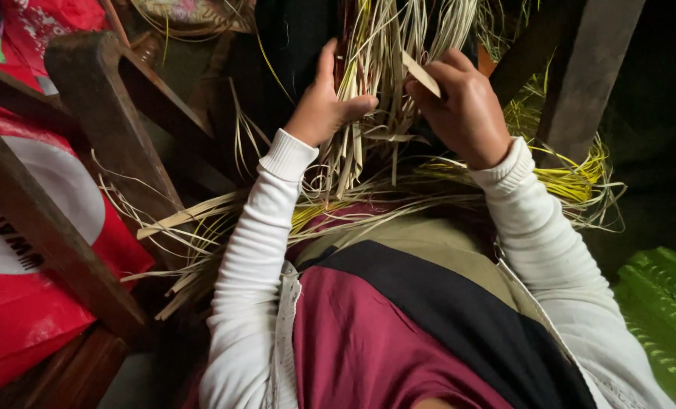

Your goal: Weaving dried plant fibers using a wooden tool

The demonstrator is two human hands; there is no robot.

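A bundle of pale straw strips (383, 45) hangs down in front of me, its loose ends spread over my lap. My left hand (324, 102) grips part of the bundle, thumb across several strips. My right hand (463, 106) pinches one flat pale strip (421, 74) between thumb and fingers, right beside the bundle. Both arms wear white ribbed sleeves. Yellow strips (573, 170) lie fanned out under my right wrist.
A dark wooden chair frame (96, 106) stands at the left, with a red and white plastic bag (28, 227) behind it. A wooden post (588, 68) rises at the upper right. A green woven piece (663, 318) lies at the lower right.
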